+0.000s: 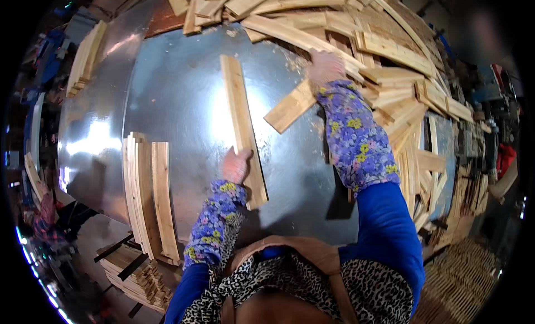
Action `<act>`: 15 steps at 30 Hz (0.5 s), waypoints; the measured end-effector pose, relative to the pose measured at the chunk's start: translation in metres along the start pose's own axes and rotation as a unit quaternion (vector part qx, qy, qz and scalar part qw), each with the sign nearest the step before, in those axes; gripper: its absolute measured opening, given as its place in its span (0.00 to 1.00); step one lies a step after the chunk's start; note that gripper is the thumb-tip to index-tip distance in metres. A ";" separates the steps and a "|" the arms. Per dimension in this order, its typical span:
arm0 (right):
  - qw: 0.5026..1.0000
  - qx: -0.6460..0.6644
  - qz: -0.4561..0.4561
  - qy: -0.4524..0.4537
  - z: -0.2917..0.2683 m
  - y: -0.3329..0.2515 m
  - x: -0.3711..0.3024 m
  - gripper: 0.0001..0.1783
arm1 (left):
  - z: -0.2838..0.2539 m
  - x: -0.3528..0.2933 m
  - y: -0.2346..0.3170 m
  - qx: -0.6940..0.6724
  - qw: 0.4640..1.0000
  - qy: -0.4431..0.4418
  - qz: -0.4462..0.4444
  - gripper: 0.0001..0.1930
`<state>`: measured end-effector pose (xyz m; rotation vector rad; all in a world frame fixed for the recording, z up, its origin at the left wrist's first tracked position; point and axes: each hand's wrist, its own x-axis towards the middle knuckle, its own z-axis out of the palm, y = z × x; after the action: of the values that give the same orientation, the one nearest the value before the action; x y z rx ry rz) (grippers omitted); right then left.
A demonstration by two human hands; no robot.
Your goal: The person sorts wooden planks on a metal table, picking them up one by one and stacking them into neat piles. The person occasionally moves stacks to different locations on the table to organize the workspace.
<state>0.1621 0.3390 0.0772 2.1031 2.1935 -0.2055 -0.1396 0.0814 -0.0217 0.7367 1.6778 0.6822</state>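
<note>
My left hand (236, 166) is closed on the lower part of a narrow wooden board (241, 123), its thumb lying across the face. That board lies lengthwise over the metal tabletop (178, 90). Farther off and to the right, my right hand (327, 67) has its fingers curled over the edge of a long wooden plank (290, 33) at the front of a loose pile; its fingertips are partly hidden. A shorter wooden board (290, 106) slants out on the tabletop from beside my right wrist.
Loose boards (395, 51) heap up along the far and right sides. Two groups of boards stand at the left, one stack (139, 190) near and another (87, 56) far. Below the table's left edge sits a pallet of wood (136, 279). Another person (47, 218) is at far left.
</note>
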 end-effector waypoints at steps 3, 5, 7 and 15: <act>0.993 0.030 0.104 0.043 0.010 0.070 0.027 0.46 | 0.004 -0.016 -0.008 0.037 0.998 -0.004 0.051 0.22; 0.985 0.055 0.157 -0.036 0.011 0.083 0.036 0.56 | -0.010 -0.020 -0.027 0.009 0.998 -0.027 0.051 0.23; 0.989 0.023 0.129 -0.074 -0.007 0.069 0.029 0.47 | -0.022 -0.030 -0.044 -0.056 0.997 -0.012 0.044 0.25; 0.927 -0.049 -0.352 -0.120 0.022 -0.079 -0.138 0.16 | -0.007 -0.026 -0.003 -0.253 0.965 -0.010 -0.072 0.25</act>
<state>0.0887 0.1967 0.0803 1.0844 2.6206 -0.3674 -0.1417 0.0589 -0.0066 0.2533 1.4328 0.9451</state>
